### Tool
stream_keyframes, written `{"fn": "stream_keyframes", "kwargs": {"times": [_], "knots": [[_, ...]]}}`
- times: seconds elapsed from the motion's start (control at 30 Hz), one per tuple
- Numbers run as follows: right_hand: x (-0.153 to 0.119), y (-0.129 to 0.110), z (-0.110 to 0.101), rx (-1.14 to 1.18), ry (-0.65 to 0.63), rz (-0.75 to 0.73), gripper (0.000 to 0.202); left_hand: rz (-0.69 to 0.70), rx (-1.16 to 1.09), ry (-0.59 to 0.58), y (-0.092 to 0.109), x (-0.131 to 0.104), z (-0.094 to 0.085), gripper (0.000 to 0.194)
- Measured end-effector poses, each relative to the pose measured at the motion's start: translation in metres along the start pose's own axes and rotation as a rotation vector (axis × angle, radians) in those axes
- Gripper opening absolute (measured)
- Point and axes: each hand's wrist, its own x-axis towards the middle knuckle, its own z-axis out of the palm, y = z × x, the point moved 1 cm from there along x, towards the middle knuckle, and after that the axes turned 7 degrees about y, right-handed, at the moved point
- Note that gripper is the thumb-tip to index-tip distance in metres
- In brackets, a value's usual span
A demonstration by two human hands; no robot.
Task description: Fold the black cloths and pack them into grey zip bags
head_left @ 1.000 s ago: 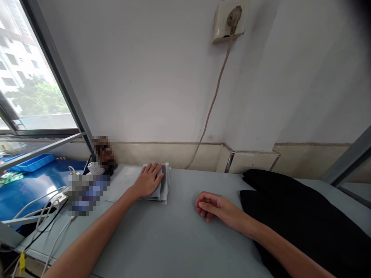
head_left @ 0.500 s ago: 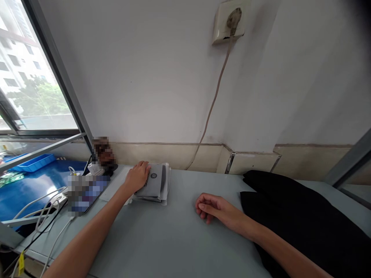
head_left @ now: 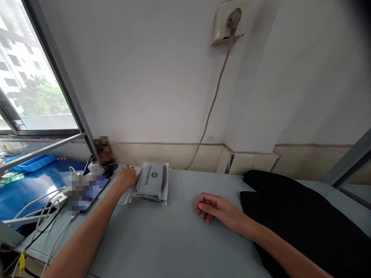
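My left hand (head_left: 126, 178) is at the left side of a stack of flat plastic packages. Its fingers are bent down on a translucent plastic bag (head_left: 125, 198) that lies against the stack; the fingertips are partly hidden. The top package (head_left: 150, 180) is grey, with a dark logo and the lettering ROCKBROS, in a clear-edged sleeve. My right hand (head_left: 209, 207) rests on the grey table (head_left: 174, 239), loosely curled with nothing visible in it. Just right of that hand lies a black cloth (head_left: 295, 216), partly under my forearm.
A phone (head_left: 92, 196) with a cable lies at the left, beside white cords and a power strip (head_left: 59, 199). Behind it stands a blurred dark object (head_left: 104, 152). The wall has a socket (head_left: 230, 21) with a hanging cord. A blue tray (head_left: 34, 162) sits beyond the metal frame.
My left hand has moved left off the top package, uncovering its lettering. The translucent bag has shifted right, closer to the stack. My right hand stays in place.
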Motion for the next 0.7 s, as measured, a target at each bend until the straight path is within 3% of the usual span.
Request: {"fn": "stream_keyframes", "kwargs": {"times": [0.37,0.7], "knots": [[-0.001,-0.001,0.002,0.01,-0.004,-0.008,0.037,0.017,-0.001,0.002,-0.003,0.002,0.004,0.052],[0.0,0.002,0.0,0.007,-0.011,-0.015,0.036,0.114,-0.095,-0.026,-0.007,0.007,0.019,0.031]]}}
